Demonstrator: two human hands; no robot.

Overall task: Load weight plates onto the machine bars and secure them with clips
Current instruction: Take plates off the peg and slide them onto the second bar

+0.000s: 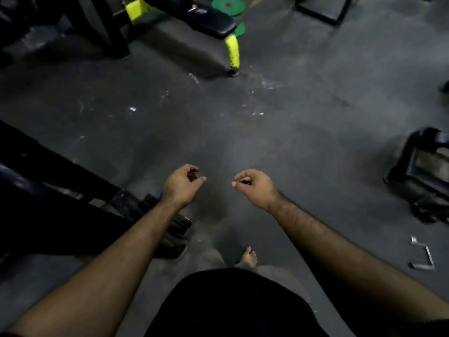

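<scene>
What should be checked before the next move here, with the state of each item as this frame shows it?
1. Left hand free to grab: ok, fingers loosely curled, holding nothing.
2. Right hand free: ok, holding nothing.
3. Plates located: ok, green plates lie far ahead by the bench.
4. Path to them: ok, bare floor between.
5. Clip at hand: cannot tell; a metal piece lies on the floor to the right.
6. Machine bar in view: cannot tell.

this is a gym: a dark rubber floor, green weight plates, a padded bench with yellow legs, and black machine frames.
</scene>
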